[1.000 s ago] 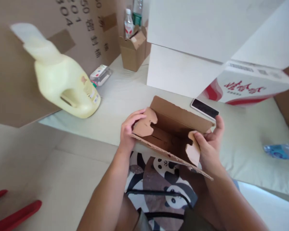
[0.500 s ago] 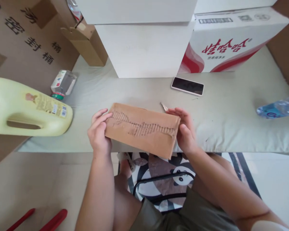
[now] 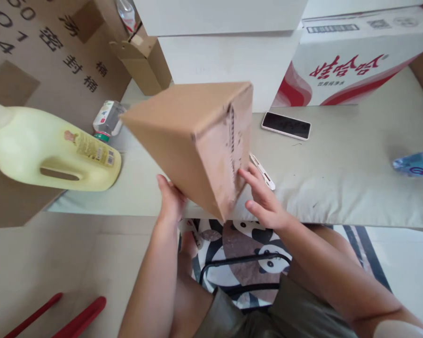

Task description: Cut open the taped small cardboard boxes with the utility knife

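A plain brown cardboard box (image 3: 162, 126) is held tilted above the cloth-covered surface, its torn, ridged end (image 3: 229, 145) turned to the right. My left hand (image 3: 172, 199) grips the box from below at its left side; most of its fingers are hidden behind the cardboard. With fingers apart, my right hand (image 3: 264, 197) rests its fingertips against the torn end. Just beyond those fingers lies a slim white tool (image 3: 262, 171) with dark slots, partly hidden by the hand and box.
A phone (image 3: 286, 126) lies before stacked white boxes (image 3: 222, 56). On the left are a large yellow jug (image 3: 56, 145), a clear bottle with a green cap (image 3: 107, 122) and a big carton (image 3: 56, 61). A blue-labelled bottle (image 3: 416, 163) lies far right.
The box has been lifted and turned, so its torn end now faces right. My left hand has shifted underneath it, and my right hand has loosened to touch the end. The white tool shows more.
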### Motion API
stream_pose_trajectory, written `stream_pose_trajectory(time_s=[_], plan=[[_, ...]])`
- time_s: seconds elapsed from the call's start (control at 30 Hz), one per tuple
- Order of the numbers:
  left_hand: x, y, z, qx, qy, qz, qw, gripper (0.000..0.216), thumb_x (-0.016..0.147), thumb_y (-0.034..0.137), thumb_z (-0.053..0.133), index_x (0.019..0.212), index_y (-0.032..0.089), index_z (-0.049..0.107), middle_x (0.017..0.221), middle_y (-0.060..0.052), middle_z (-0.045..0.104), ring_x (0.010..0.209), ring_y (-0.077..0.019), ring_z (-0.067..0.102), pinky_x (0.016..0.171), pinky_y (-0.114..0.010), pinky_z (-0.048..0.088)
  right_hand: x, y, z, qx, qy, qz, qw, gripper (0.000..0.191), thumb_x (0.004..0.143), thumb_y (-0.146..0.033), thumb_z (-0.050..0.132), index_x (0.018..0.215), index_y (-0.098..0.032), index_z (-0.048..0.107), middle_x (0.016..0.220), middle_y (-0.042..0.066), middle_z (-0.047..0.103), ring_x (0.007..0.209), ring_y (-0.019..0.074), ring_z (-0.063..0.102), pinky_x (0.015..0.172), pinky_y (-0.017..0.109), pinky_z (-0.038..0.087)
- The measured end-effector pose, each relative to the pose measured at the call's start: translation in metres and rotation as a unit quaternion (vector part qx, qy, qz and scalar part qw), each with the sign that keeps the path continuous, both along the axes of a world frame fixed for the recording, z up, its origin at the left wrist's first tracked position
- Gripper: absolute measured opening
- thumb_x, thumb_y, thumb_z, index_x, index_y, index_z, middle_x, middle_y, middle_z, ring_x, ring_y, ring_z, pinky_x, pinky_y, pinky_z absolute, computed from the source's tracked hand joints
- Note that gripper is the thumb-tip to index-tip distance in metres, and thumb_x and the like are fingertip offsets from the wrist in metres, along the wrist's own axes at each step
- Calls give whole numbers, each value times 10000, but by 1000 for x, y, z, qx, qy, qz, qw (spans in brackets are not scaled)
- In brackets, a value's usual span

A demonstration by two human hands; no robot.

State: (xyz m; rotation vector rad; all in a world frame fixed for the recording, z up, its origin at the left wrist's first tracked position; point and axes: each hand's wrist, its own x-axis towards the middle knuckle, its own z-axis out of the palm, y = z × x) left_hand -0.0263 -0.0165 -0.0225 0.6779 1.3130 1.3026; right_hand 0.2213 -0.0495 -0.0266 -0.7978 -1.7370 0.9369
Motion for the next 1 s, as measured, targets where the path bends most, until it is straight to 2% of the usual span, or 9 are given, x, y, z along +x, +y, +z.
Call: stream_pose_trajectory(time_s=[0.1, 0.27, 0.33, 0.43, 0.53, 0.63, 0.73, 0.83, 1.0], plan=[[0, -14, -1, -84, 106, -184, 974, 964, 699, 1009, 320, 944, 164, 714, 720, -116, 723, 636, -240, 682, 448, -284, 401, 6, 3, -6, -25, 43, -35, 998, 588, 971, -514, 560, 1534, -365, 484, 1639, -2, 437, 1543, 300, 366, 1287, 519, 298], [-10, -18, 11, -167, 197, -463, 848, 782, 766, 894, 479, 742, 147, 709, 773, -135, 764, 402, -135, 560, 409, -269, 307, 10, 11, -10, -97, 118, -99, 983, 340, 972, -460, 584, 1275, -345, 686, 1477, 10, 620, 1440, 306, 515, 1226, 532, 390], [-14, -13, 11, -124, 220, -408, 877, 636, 780, 790, 592, 714, 166, 695, 693, -87, 727, 432, -135, 556, 458, -280, 390, 8, 12, -5, -97, 124, -92, 983, 249, 971, -430, 600, 1165, -328, 719, 1467, 12, 628, 1420, 295, 539, 1207, 512, 416], [-17, -2, 5, 66, 229, -74, 968, 530, 748, 726, 687, 888, 215, 691, 879, -61, 727, 765, -190, 682, 641, -295, 512, 3, 10, 5, -82, 93, -37, 992, 246, 975, -431, 607, 1168, -324, 715, 1522, 24, 582, 1428, 277, 534, 1169, 471, 459], [-21, 6, -3, 273, 203, 124, 932, 675, 713, 782, 684, 1149, 268, 640, 1275, -78, 655, 1193, -249, 624, 936, -370, 524, 0, 4, 9, -90, 31, 48, 994, 382, 973, -500, 602, 1303, -321, 673, 1553, 54, 553, 1445, 273, 515, 1155, 456, 471], [-23, 8, -6, 330, 201, 95, 917, 566, 727, 684, 753, 1080, 255, 644, 1243, -68, 648, 1178, -245, 618, 1001, -379, 483, 2, 3, 6, -105, 30, 61, 992, 534, 1012, -622, 420, 1391, -303, 618, 1471, 81, 626, 1383, 282, 572, 1119, 492, 492], [-22, 7, -5, 313, 183, 80, 929, 419, 760, 573, 778, 988, 248, 644, 1104, -41, 662, 998, -200, 637, 881, -338, 491, 9, 10, 4, -110, -41, -127, 985, 477, 1018, -560, 383, 1207, -247, 690, 1212, 107, 738, 1159, 290, 683, 1003, 500, 536], [-21, 6, -3, 314, 189, 86, 927, 395, 766, 559, 770, 973, 246, 645, 1060, -32, 656, 922, -182, 610, 819, -321, 476, 17, 20, 4, -117, -283, -296, 905, 402, 902, -422, 572, 1219, -194, 668, 1104, 141, 713, 1024, 320, 683, 888, 477, 537], [-21, 6, -4, 316, 203, 91, 922, 393, 782, 565, 736, 987, 246, 632, 1041, -31, 644, 895, -181, 586, 792, -320, 459, 24, 28, 5, -169, -496, -267, 809, 581, 897, -318, 537, 1462, -190, 506, 1150, 165, 700, 1011, 343, 681, 806, 423, 517]])
